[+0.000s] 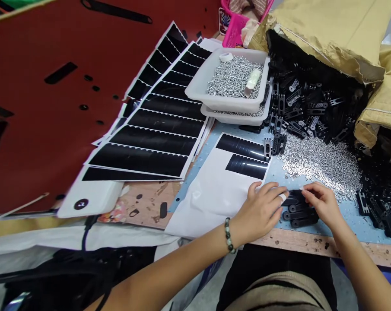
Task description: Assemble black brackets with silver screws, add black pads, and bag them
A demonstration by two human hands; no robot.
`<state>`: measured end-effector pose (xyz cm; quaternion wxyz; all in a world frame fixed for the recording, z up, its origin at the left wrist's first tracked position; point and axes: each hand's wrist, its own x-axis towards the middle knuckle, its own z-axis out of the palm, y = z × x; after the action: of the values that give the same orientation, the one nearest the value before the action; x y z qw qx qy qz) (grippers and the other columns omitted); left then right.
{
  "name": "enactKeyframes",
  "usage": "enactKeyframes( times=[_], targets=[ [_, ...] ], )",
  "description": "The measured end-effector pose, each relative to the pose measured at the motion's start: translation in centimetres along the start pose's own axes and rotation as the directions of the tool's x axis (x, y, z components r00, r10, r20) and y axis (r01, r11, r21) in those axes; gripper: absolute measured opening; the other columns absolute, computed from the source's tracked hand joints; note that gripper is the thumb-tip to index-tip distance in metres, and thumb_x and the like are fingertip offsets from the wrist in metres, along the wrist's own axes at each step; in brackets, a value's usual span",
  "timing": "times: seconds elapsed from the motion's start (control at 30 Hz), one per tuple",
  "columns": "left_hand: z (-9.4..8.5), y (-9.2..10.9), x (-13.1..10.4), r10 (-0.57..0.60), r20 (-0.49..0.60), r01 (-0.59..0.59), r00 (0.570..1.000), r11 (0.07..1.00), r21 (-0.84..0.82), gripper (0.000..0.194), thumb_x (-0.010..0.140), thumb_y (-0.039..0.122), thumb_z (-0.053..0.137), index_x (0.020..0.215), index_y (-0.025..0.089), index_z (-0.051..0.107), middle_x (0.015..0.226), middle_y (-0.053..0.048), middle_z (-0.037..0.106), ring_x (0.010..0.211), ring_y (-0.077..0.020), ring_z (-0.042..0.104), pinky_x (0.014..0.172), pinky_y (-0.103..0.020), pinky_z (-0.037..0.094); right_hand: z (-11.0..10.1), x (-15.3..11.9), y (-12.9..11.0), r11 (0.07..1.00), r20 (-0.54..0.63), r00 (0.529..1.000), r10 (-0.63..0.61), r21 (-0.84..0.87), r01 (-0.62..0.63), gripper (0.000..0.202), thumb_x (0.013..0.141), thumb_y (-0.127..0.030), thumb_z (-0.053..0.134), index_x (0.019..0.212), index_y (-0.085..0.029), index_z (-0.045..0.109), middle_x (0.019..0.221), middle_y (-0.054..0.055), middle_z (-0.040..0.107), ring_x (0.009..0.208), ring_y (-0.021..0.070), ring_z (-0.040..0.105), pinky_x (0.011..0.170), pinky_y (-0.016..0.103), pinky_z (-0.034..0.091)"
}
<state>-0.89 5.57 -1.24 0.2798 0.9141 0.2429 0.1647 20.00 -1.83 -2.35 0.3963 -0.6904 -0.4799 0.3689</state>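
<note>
Several narrow black plastic pieces [300,214] lie side by side in a row near the table's front edge, between my two hands. My left hand [262,209] rests palm down beside them, fingers stretched and apart, its fingertips at the left end of the farthest piece. A white band circles one finger. My right hand [323,203] is closed in a pinch at the right end of that same farthest piece. Its other fingers curl under and are partly hidden. A white backing sheet [208,190] with two black sticker strips [247,166] lies beyond my left hand.
Small silver screws [325,164] are heaped ahead on the right. Black plastic parts [299,108] spill from a yellow sack [338,34]; more lie at the right [383,211]. Stacked white trays [195,93] hold screws. Black sticker sheets [143,151] cover a white device [94,198].
</note>
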Motion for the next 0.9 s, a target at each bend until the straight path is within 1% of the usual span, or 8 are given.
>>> enactKeyframes(
  times=[0.1,0.23,0.4,0.63,0.7,0.77,0.83,0.9],
  targets=[
    [0.9,0.0,-0.5,0.056,0.023,-0.058,0.998,0.994,0.094,0.033,0.093,0.019,0.04,0.123,0.018,0.054,0.127,-0.009,0.059,0.121,-0.0259,0.046,0.102,-0.053,0.022,0.5,0.6,0.2,0.999,0.019,1.0,0.008,-0.049,-0.007,0.02,0.082,-0.037,0.058,0.08,-0.019,0.067,0.073,0.002,0.06,0.061,0.0147,0.056,0.056,0.028,0.044],
    [1.4,-0.2,-0.6,0.084,0.026,-0.087,0.996,0.984,0.156,0.033,0.094,0.02,0.04,0.124,0.017,0.054,0.128,-0.009,0.058,0.122,-0.0246,0.045,0.102,-0.05,0.021,0.8,1.0,0.0,0.99,0.013,1.0,-0.015,-0.142,0.016,0.02,0.081,-0.036,0.057,0.077,-0.019,0.068,0.073,0.003,0.062,0.067,0.0171,0.058,0.063,0.03,0.045],
    [1.4,-0.3,-0.6,0.096,0.02,-0.098,0.995,0.979,0.179,0.034,0.093,0.018,0.038,0.123,0.017,0.054,0.128,-0.007,0.059,0.123,-0.0236,0.046,0.102,-0.048,0.022,0.5,1.0,-0.1,0.984,0.031,0.999,-0.007,-0.178,0.013,0.02,0.082,-0.034,0.054,0.077,-0.019,0.068,0.074,0.004,0.064,0.069,0.0175,0.059,0.065,0.03,0.046],
    [1.7,0.0,-0.1,0.068,0.031,-0.072,0.997,0.985,0.155,0.038,0.092,0.023,0.041,0.129,0.019,0.049,0.126,-0.009,0.058,0.118,-0.0243,0.048,0.101,-0.049,0.028,1.1,1.4,-0.6,0.918,0.06,0.996,-0.069,-0.386,0.087,0.011,0.081,-0.024,0.052,0.076,-0.02,0.062,0.075,0.004,0.065,0.07,0.0176,0.059,0.066,0.029,0.045],
    [1.9,0.1,0.2,0.066,0.042,-0.071,0.997,0.986,0.151,0.039,0.09,0.021,0.043,0.128,0.018,0.049,0.124,-0.009,0.058,0.117,-0.0246,0.049,0.101,-0.049,0.031,1.2,1.6,-0.8,0.877,0.049,0.998,-0.049,-0.476,0.066,0.007,0.08,-0.022,0.053,0.082,-0.02,0.059,0.072,0.002,0.062,0.065,0.0178,0.058,0.064,0.029,0.045],
    [2.2,0.2,0.3,0.07,0.054,-0.077,0.996,0.987,0.139,0.039,0.088,0.019,0.044,0.127,0.016,0.049,0.125,-0.011,0.056,0.119,-0.0254,0.048,0.103,-0.048,0.033,0.8,1.5,-0.8,0.83,0.008,0.999,-0.044,-0.556,0.041,0.018,0.081,-0.027,0.055,0.097,-0.019,0.056,0.074,0.003,0.061,0.065,0.0192,0.058,0.062,0.031,0.046],
    [2.5,0.4,0.2,0.063,0.051,-0.068,0.997,0.992,0.109,0.042,0.086,0.017,0.046,0.128,0.013,0.047,0.134,-0.014,0.048,0.127,-0.0269,0.041,0.106,-0.046,0.034,0.1,0.9,-0.4,0.799,-0.045,0.994,-0.104,-0.598,0.056,0.035,0.083,-0.037,0.057,0.112,-0.018,0.052,0.089,0.007,0.062,0.075,0.0226,0.06,0.066,0.035,0.048],
    [2.9,0.5,-0.1,0.035,0.035,-0.037,0.999,0.997,0.064,0.049,0.086,0.024,0.051,0.132,0.011,0.04,0.146,-0.018,0.032,0.136,-0.0291,0.03,0.109,-0.045,0.033,-0.5,-0.4,0.7,0.809,-0.1,0.971,-0.219,-0.575,0.123,0.047,0.084,-0.044,0.056,0.123,-0.02,0.046,0.107,0.012,0.057,0.093,0.0255,0.059,0.077,0.04,0.05]
  ],
)
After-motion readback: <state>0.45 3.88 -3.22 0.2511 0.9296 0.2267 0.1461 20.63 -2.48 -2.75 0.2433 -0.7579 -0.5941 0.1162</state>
